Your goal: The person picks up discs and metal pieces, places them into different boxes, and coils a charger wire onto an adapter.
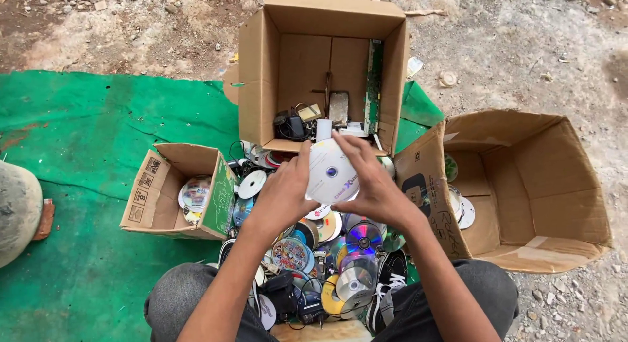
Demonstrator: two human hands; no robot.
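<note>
- White disc [330, 172] up at chest height, over disc pile [327, 250] on green mat [98, 185].
- L hand [284, 195] + R hand [373, 185]: both grips closed on disc, fingers at rim/face.
- Prob. light, stiff, slick, scratch-prone; best held by edge & centre hole.
- 3 cardboard boxes [327, 67] around.

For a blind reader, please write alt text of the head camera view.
A person's left hand and right hand hold a white disc above a pile of discs on a green mat. Three open cardboard boxes surround the pile: small box, middle box, large box.
</note>
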